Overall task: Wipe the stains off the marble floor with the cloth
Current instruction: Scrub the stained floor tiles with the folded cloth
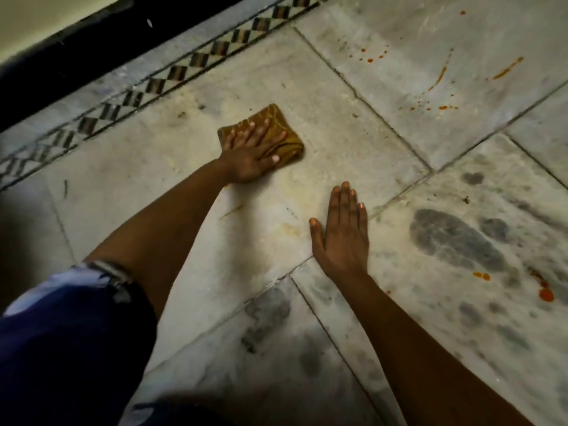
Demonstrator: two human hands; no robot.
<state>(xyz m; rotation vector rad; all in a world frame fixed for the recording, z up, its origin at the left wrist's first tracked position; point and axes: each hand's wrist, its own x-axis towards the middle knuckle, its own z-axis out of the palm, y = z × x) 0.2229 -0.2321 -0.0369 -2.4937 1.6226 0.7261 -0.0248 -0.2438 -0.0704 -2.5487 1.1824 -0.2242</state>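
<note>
Head view: left hand (249,155) presses flat on folded cloth (276,130), palm down, not clenched; right hand (342,232) open, braced on marble floor (322,96); orange stains (439,78) lie up-right of cloth, nearer right hand; 1 streak (230,212) sits just behind the left wrist.
</note>
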